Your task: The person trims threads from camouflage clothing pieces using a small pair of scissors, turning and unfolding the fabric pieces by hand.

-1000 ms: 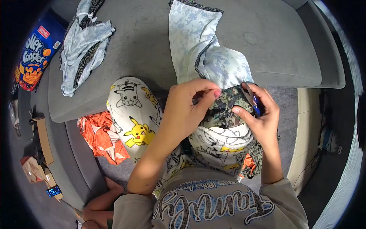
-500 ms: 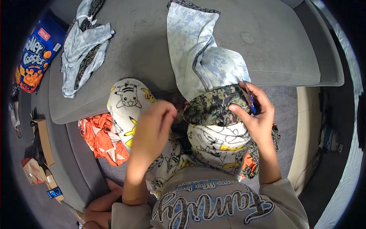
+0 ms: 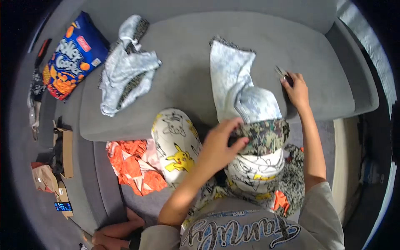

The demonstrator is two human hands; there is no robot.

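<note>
ok so the right hand has its fingers closed round a small pointed metal tool at the sofa seat. left hand has thumb and fingers spread by the camo cloth, which sits over a cartoon-print knee, pale cloth stretching onto the seat.

My sofa is plain grey, the cloth mottled pale blue and white, its lower band green-brown camouflage, my trousers white with yellow and black cartoons.
</note>
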